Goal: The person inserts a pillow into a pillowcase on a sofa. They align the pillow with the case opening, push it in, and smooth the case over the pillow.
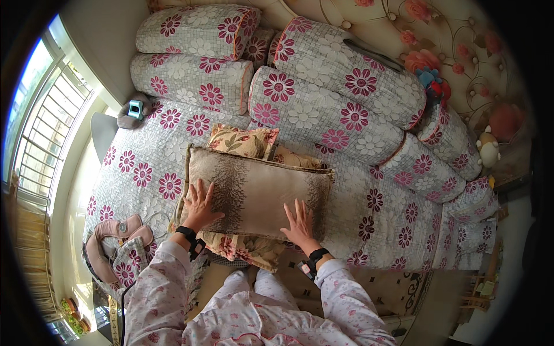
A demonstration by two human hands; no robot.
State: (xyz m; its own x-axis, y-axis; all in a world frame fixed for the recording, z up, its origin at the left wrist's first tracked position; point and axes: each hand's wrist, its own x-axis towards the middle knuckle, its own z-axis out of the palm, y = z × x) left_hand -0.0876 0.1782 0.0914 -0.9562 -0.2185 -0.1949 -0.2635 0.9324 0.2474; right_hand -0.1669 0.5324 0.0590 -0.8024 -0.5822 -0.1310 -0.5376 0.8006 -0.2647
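Both palms face down on a beige rectangular pillow (264, 194) with a brown tree-like print and dark piping. My left hand (200, 207) lies flat on its left part, fingers spread. Near the lower right part rests my right hand (299, 225), its fingers also apart. Under the pillow are floral-print cushions: a yellowish one (242, 140) sticks out beyond the far edge, and another (246, 251) shows at the near edge. How many lie in the stack is hidden.
The stack is on a sofa (173, 147) with a flowered cover and thick back cushions (320, 104). A pink neck massager (104, 246) with a cable lies at left. Farther back are a grey neck pillow (125, 116) and, at far right, a plush toy (488, 147).
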